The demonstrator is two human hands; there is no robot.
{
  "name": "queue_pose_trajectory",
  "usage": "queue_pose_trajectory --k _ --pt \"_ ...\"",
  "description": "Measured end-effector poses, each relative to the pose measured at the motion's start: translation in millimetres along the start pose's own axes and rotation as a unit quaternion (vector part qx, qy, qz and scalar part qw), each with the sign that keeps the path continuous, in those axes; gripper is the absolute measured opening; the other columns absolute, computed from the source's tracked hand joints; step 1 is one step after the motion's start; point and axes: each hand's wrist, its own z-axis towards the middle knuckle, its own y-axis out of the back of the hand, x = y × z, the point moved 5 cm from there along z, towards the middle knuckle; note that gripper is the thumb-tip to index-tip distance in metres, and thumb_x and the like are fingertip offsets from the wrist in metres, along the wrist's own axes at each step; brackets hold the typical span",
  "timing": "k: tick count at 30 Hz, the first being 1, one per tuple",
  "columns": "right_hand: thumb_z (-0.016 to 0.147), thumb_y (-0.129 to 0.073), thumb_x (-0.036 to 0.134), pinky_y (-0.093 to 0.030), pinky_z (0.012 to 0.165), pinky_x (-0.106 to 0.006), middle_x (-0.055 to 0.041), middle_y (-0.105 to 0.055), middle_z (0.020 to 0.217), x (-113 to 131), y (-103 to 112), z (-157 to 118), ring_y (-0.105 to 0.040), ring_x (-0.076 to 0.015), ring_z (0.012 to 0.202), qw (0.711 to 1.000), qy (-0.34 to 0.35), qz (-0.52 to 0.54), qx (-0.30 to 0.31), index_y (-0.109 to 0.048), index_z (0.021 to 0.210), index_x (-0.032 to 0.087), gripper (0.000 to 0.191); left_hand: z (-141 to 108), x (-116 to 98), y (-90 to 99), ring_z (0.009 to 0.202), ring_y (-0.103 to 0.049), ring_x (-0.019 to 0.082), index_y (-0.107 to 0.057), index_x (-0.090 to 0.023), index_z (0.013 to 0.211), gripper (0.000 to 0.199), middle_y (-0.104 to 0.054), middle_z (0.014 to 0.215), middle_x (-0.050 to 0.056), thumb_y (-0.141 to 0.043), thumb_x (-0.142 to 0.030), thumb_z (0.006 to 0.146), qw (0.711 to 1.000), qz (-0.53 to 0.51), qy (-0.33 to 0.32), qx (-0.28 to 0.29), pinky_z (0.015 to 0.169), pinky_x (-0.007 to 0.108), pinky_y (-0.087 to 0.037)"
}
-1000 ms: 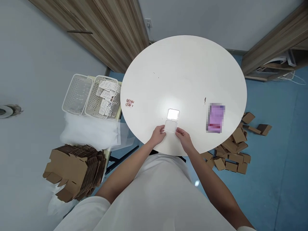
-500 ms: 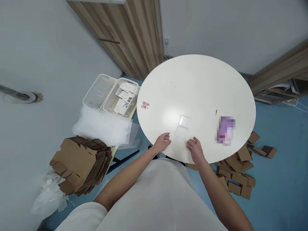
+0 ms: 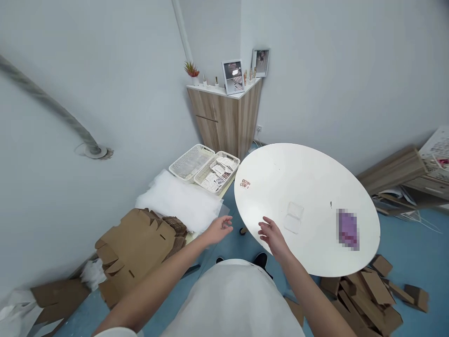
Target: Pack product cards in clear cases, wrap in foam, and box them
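My left hand (image 3: 218,230) hangs in the air between the side table and the round table, fingers slightly curled and apart, holding nothing. Over the near left edge of the white round table (image 3: 301,164) is my right hand (image 3: 273,235), also without anything in it, its fingers spread. To the right of that hand a clear plastic box (image 3: 293,217) lies opened out flat on the tabletop. Small reddish pieces (image 3: 244,184) lie near the table's left edge. A blurred purple item (image 3: 348,229) rests on the right part.
Left of the round table stand two white baskets (image 3: 191,163), one holding cards, with white foam sheets (image 3: 178,201) and stacked flat cardboard (image 3: 140,243) nearer me. Folded cardboard boxes (image 3: 375,290) lie on the floor at right. A wooden cabinet (image 3: 224,117) stands behind.
The view has turned left and upward, bringing the cabinet top into sight. Both hands have moved left, away from the clear box, and the left one is now off the round table.
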Motion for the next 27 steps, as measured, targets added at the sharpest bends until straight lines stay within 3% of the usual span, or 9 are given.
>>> queue_pose_trajectory --k 6,11,15,21,27 --pt "0.069 -0.059 0.043 -0.044 0.067 -0.029 -0.0038 -0.059 0.102 -10 -68 -20 -0.058 -0.0144 0.076 0.994 0.028 -0.074 0.081 -0.052 0.110 0.026 0.045 -25 21 32.0 0.082 -0.056 0.015 -0.052 -0.015 0.115 0.048 -0.058 0.101 0.009 -0.057 -0.034 0.071 1.000 0.010 -0.017 0.012 0.073 0.029 -0.047" --pt "0.068 -0.060 0.048 -0.043 0.066 -0.027 -0.0040 -0.061 0.101 -22 -101 -26 -0.057 -0.0143 0.077 0.978 0.000 -0.154 0.142 -0.056 0.103 0.024 0.043 -43 31 57.2 0.078 -0.057 0.015 -0.055 -0.016 0.110 0.045 -0.059 0.099 0.008 -0.058 -0.036 0.070 0.999 -0.014 -0.036 -0.009 0.072 0.029 -0.047" --pt "0.068 -0.060 0.049 -0.042 0.065 -0.027 -0.0045 -0.062 0.099 -18 -119 -18 -0.057 -0.0148 0.077 0.969 -0.001 -0.185 0.162 -0.057 0.102 0.023 0.043 -47 42 71.2 0.076 -0.058 0.014 -0.055 -0.016 0.110 0.044 -0.060 0.097 0.007 -0.059 -0.032 0.069 0.997 -0.046 -0.011 -0.056 0.071 0.028 -0.048" --pt "0.066 -0.063 0.045 -0.043 0.065 -0.028 -0.0044 -0.061 0.093 0 -135 14 -0.057 -0.0146 0.073 0.972 0.012 -0.195 0.132 -0.057 0.103 0.022 0.045 -29 38 78.1 0.077 -0.057 0.014 -0.054 -0.014 0.111 0.045 -0.060 0.101 0.009 -0.058 -0.031 0.070 0.996 -0.069 -0.003 -0.053 0.072 0.027 -0.047" --pt "0.064 -0.064 0.045 -0.045 0.061 -0.028 -0.0047 -0.061 0.091 22 -142 48 -0.057 -0.0148 0.071 0.980 0.019 -0.165 0.109 -0.057 0.102 0.021 0.045 12 23 91.7 0.080 -0.057 0.015 -0.055 -0.016 0.111 0.044 -0.061 0.101 0.008 -0.059 -0.033 0.070 0.997 -0.066 -0.019 -0.036 0.074 0.029 -0.047"
